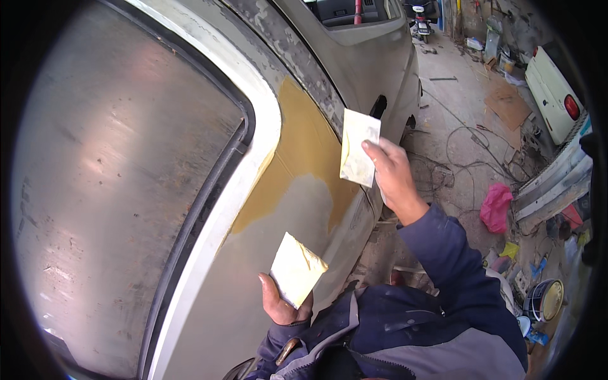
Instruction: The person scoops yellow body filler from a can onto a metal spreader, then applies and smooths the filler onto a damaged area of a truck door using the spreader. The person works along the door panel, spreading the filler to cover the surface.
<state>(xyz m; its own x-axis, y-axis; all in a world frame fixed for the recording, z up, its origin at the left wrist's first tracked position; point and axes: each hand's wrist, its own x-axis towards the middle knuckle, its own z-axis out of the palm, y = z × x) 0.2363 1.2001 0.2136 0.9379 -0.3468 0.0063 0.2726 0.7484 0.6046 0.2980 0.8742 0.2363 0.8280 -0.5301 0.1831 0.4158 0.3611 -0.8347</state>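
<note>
In my left hand (280, 306) is a pale, flat filler plate (293, 271) with a lump of creamy yellow putty along its right edge. The hand is low, close to the grey car body panel (247, 272). My right hand (398, 176) grips a white rectangular putty spreader (359, 149), thumb on its face, and yellow smears mark its surface. That spreader is at the right border of a mustard-coloured filler patch (304, 142) on the panel; whether it touches cannot be told. The patch arches around a bare grey area.
A large dusty rear window (120, 152) with black trim fills the left. Cables (468, 145) and cardboard (508, 104) lie on the floor at right. A pink bag (496, 208), a bucket (544, 300) and a white panel with a red lamp (553, 95) are farther right.
</note>
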